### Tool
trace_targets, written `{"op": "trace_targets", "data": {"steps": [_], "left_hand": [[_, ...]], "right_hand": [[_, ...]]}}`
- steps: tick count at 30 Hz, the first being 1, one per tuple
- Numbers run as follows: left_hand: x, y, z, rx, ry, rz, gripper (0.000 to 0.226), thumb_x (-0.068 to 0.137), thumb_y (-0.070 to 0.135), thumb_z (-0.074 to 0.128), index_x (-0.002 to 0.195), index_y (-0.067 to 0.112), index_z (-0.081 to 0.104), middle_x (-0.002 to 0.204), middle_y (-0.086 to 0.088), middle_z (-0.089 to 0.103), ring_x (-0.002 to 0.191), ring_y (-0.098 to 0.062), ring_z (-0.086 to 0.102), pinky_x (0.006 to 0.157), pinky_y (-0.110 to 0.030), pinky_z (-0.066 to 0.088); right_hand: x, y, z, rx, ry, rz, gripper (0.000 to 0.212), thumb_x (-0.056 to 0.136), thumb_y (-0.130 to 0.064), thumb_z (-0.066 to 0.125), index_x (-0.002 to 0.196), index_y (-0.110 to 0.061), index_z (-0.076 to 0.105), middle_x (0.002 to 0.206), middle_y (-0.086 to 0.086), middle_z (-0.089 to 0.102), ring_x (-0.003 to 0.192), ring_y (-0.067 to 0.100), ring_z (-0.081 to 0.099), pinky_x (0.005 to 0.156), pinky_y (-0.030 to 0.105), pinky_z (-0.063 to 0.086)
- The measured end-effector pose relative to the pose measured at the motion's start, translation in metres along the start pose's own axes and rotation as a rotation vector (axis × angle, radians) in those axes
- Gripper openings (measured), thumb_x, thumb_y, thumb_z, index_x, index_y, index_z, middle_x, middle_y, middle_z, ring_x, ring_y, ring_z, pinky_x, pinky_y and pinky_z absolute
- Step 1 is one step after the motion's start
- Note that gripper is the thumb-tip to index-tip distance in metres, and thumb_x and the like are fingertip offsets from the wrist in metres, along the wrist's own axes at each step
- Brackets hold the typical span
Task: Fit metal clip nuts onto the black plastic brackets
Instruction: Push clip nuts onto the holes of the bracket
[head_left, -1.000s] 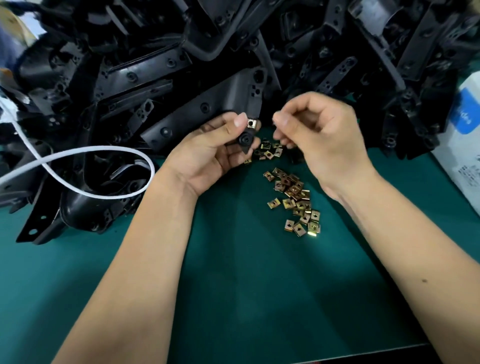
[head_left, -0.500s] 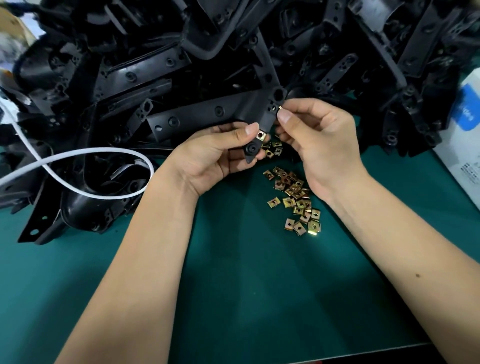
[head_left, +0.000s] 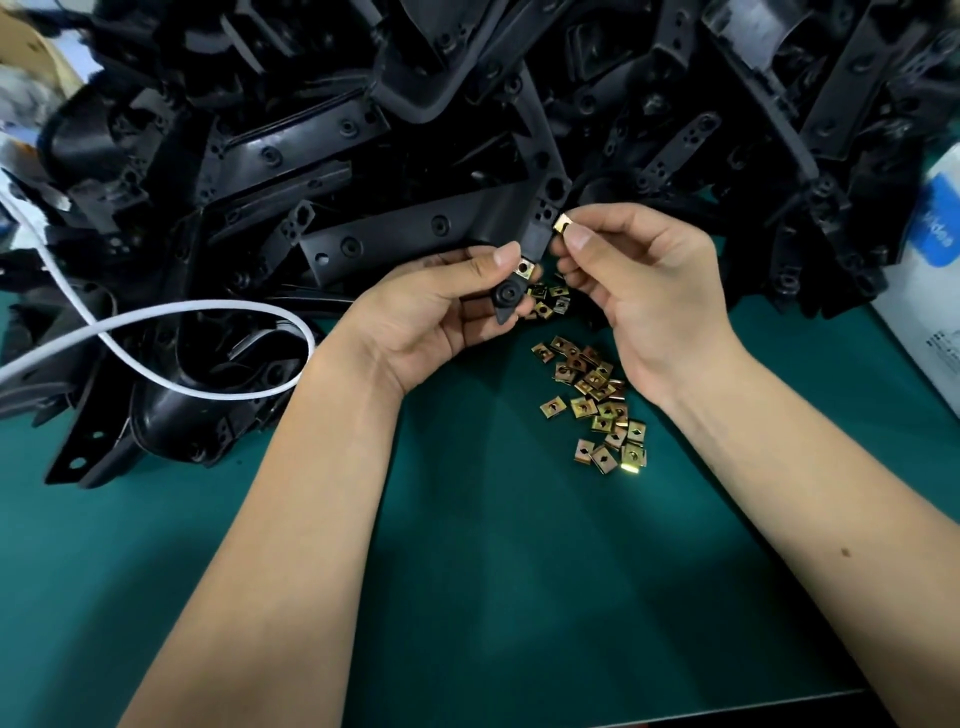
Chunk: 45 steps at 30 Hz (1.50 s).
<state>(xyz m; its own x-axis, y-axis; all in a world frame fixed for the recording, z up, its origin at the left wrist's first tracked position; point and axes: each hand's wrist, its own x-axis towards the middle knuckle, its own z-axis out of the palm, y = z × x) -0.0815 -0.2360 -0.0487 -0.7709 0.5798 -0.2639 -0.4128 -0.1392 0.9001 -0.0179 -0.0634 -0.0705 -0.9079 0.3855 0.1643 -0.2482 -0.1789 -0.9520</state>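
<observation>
My left hand (head_left: 441, 312) grips the lower end of a long black plastic bracket (head_left: 540, 208) that runs up into the pile. One brass clip nut (head_left: 524, 268) sits fitted on that bracket just under my left thumb. My right hand (head_left: 639, 280) pinches a second clip nut (head_left: 562, 223) between thumb and forefinger, right beside the bracket's edge, slightly above the fitted one. Several loose clip nuts (head_left: 597, 400) lie scattered on the green mat below my hands.
A big heap of black plastic brackets (head_left: 363, 130) fills the back of the green mat (head_left: 493, 571). A white cable (head_left: 208, 312) loops over the heap at the left. A white box with a blue label (head_left: 935, 291) stands at the right edge.
My left hand lifted the bracket end slightly as a long arm of it swung up into view. My right hand brought a clip nut up to the bracket's edge.
</observation>
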Motion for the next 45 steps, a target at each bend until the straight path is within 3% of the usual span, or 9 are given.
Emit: {"op": "trace_targets", "data": {"steps": [17,25,32,35,38,40,43,45], "left_hand": [[-0.003,0.001,0.003,0.083,-0.032,-0.057,0.014,0.075,0.029,0.074,0.074,0.017,0.082,0.083,0.001,0.077,0.065,-0.01,0.073,0.056,-0.017,0.056],[-0.005,0.004,0.007,0.104,-0.036,-0.142,0.004,0.066,0.024,0.079,0.064,0.02,0.079,0.075,0.0,0.074,0.06,-0.015,0.072,0.052,-0.019,0.055],[-0.003,0.004,0.009,0.15,-0.026,-0.153,0.008,0.063,0.024,0.081,0.069,0.02,0.078,0.072,0.0,0.072,0.061,-0.017,0.073,0.053,-0.018,0.057],[-0.002,0.001,0.015,0.168,0.042,-0.114,0.026,0.063,0.022,0.083,0.085,0.015,0.072,0.076,-0.004,0.075,0.061,-0.017,0.072,0.053,-0.019,0.057],[-0.001,-0.005,0.025,0.195,0.158,-0.01,0.024,0.074,0.012,0.086,0.085,0.014,0.065,0.077,-0.005,0.075,0.06,-0.016,0.071,0.052,-0.022,0.056],[0.0,-0.009,0.031,0.275,0.228,0.097,0.022,0.081,0.008,0.085,0.082,0.015,0.064,0.075,-0.001,0.074,0.064,-0.013,0.07,0.059,-0.025,0.059],[0.001,-0.015,0.038,0.516,0.308,0.219,0.023,0.084,0.018,0.085,0.076,0.021,0.063,0.068,0.012,0.067,0.071,-0.007,0.065,0.079,-0.028,0.057],[0.001,-0.016,0.046,0.588,0.325,0.264,0.025,0.086,0.023,0.083,0.075,0.022,0.061,0.06,0.019,0.061,0.064,0.002,0.058,0.075,-0.018,0.051]], "right_hand": [[-0.001,-0.008,0.001,-0.032,0.002,-0.007,0.011,0.092,0.004,0.07,0.094,-0.007,0.074,0.08,0.007,0.073,0.075,0.018,0.065,0.076,0.031,0.055],[-0.002,-0.012,-0.004,0.019,-0.042,0.012,0.03,0.09,0.004,0.072,0.115,-0.003,0.058,0.075,0.007,0.063,0.078,0.027,0.056,0.079,0.035,0.049],[0.001,-0.016,-0.009,0.02,-0.112,0.08,0.037,0.089,0.003,0.071,0.123,-0.006,0.059,0.081,0.009,0.061,0.074,0.019,0.058,0.073,0.029,0.052],[0.003,-0.014,-0.009,-0.055,-0.087,0.114,0.035,0.092,0.003,0.07,0.125,-0.008,0.062,0.086,0.015,0.065,0.079,0.025,0.061,0.08,0.04,0.055],[0.004,-0.012,-0.005,-0.054,0.025,0.14,0.025,0.091,-0.007,0.076,0.115,-0.008,0.067,0.089,0.013,0.072,0.085,0.028,0.066,0.093,0.055,0.056],[0.003,-0.012,-0.004,-0.039,0.093,0.131,0.029,0.087,-0.017,0.083,0.11,-0.008,0.068,0.083,0.008,0.074,0.08,0.021,0.069,0.088,0.048,0.06],[0.001,-0.013,-0.005,-0.056,0.141,0.072,0.031,0.081,-0.018,0.087,0.102,-0.009,0.066,0.074,0.004,0.072,0.071,0.019,0.067,0.077,0.04,0.059],[-0.003,-0.021,-0.005,-0.089,0.15,0.028,0.033,0.082,-0.015,0.086,0.102,-0.01,0.061,0.074,0.005,0.069,0.071,0.02,0.064,0.074,0.041,0.055]]}}
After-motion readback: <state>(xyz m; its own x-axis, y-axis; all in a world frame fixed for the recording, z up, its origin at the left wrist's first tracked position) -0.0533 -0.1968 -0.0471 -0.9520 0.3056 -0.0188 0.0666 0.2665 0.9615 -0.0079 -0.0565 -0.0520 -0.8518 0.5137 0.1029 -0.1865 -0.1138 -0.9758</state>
